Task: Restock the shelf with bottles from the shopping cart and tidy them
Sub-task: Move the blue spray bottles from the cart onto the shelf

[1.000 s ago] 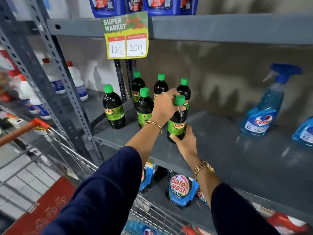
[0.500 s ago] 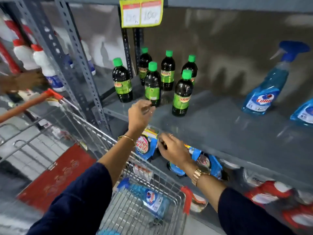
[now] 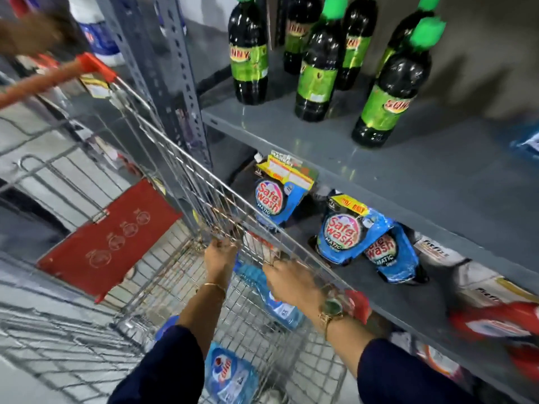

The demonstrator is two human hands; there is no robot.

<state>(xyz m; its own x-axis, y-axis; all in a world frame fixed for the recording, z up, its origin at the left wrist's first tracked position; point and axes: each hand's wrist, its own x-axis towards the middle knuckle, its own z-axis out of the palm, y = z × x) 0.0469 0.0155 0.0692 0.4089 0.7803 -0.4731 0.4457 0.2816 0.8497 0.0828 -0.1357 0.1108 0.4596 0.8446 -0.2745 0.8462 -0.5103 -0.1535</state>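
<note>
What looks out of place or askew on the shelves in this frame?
No spill or damage is visible. The green-capped bottles stand upright but in a loose, uneven cluster, the front one set apart toward the shelf edge. Below, the blue Safe Wash pouches lean and overlap.

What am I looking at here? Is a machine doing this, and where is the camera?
No machine: these are a person's two bare hands, filmed by a wide-angle camera worn on the head, looking down. That is why the arms enter from the bottom and straight lines bend.

The left hand and right hand both reach into a wire shopping cart, where blue bottles lie. I cannot tell whether either hand grips one yet.

Beside the cart stands a grey shelf. On it stand dark bottles with green caps, upright in a loose group. On the shelf below sit blue detergent pouches.
</note>
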